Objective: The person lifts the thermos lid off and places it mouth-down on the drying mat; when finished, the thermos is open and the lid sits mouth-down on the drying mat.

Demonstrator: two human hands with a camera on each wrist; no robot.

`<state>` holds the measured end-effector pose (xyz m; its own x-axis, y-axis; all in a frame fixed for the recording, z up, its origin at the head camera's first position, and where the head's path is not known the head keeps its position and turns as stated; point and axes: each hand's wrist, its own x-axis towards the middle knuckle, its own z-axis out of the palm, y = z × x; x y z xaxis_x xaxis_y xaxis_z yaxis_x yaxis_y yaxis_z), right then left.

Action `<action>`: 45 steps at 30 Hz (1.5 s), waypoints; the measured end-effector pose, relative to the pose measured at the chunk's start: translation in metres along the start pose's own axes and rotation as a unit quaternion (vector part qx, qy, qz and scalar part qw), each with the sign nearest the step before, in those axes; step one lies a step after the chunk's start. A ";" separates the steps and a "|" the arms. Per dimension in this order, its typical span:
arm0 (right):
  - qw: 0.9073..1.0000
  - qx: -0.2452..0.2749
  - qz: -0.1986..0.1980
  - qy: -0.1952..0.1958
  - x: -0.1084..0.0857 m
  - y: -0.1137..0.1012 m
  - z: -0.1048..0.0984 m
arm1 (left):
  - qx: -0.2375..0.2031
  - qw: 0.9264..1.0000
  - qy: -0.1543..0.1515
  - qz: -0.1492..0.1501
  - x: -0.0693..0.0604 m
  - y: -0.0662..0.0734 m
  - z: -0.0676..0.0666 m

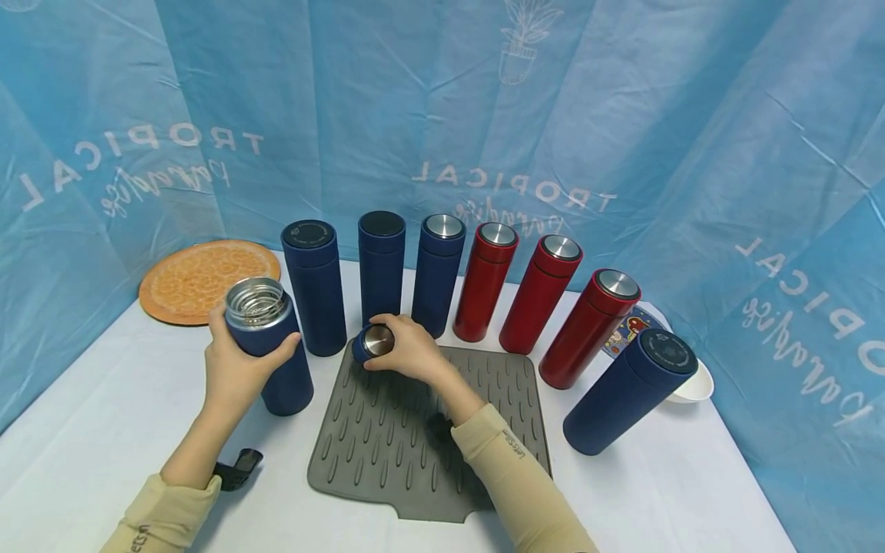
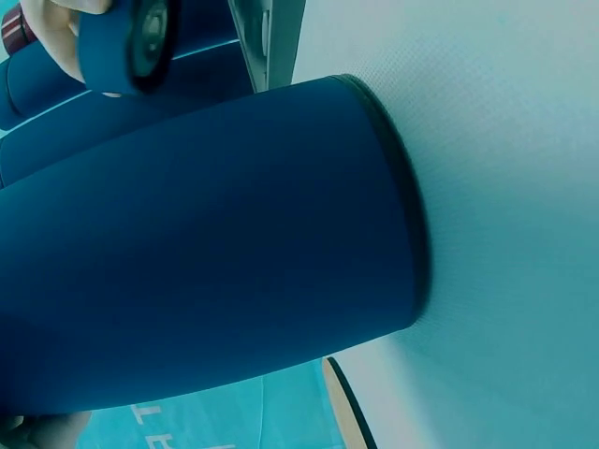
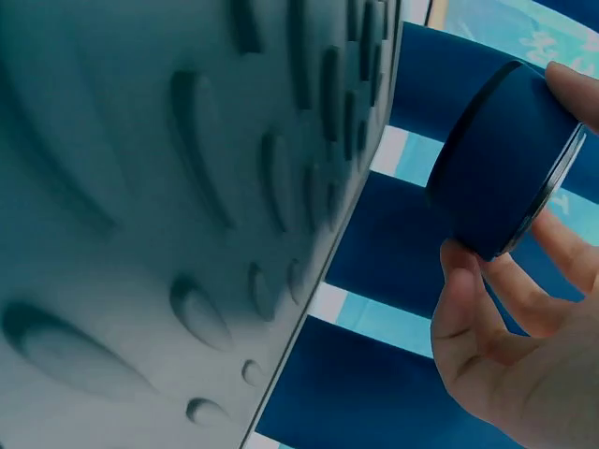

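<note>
We had the left hand (image 1: 238,372) wrapped around an uncapped blue flask (image 1: 289,384), thumb on one side and fingers on the other. The flask was upright, left of the mat (image 1: 387,449), its steel neck and thread showing above the grip. In the left wrist view we saw its base down at the surface (image 1: 90,453); we couldn't tell whether it touched.

The right hand (image 1: 415,352) pinched the cap (image 1: 362,351) between thumb and fingers. We saw the cap tilted, steel top toward the head camera, near the far left corner of the mat; the right wrist view put it off the mat, within the fingertips. It was to the right of the flask, apart from it and lower than its mouth in the head view. We caught the cap's underside in the left wrist view.

Three capped blue flasks (image 1: 316,303) stood in a row past the hands, the closest ones just behind the cap. Three red flasks (image 1: 538,299) with steel tops carried the row on to the right. We logged one more blue flask, dark-topped (image 1: 620,403), right of the mat, with a white bowl (image 1: 697,384) partly hidden behind it. An orange round board (image 1: 200,280) lay behind the left hand. Blue curtain (image 1: 387,100) backed everything.
</note>
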<state>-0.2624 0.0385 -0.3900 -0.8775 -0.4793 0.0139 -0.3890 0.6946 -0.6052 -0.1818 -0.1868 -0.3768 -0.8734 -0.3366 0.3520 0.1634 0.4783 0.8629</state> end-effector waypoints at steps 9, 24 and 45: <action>0.997 -0.079 -0.013 -0.005 0.010 -0.002 0.010 | -0.006 1.000 0.000 0.001 0.000 0.000 0.000; 0.990 -0.141 0.001 -0.026 0.013 -0.005 0.020 | -0.003 1.000 -0.002 -0.001 0.000 0.000 0.000; 0.983 -0.178 0.002 -0.043 0.014 -0.008 0.025 | 0.006 1.000 -0.001 -0.004 -0.001 0.000 0.000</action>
<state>-0.2645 0.0129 -0.4054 -0.8583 -0.5089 -0.0657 -0.4721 0.8334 -0.2875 -0.1810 -0.1863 -0.3767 -0.8754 -0.3385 0.3450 0.1511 0.4863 0.8606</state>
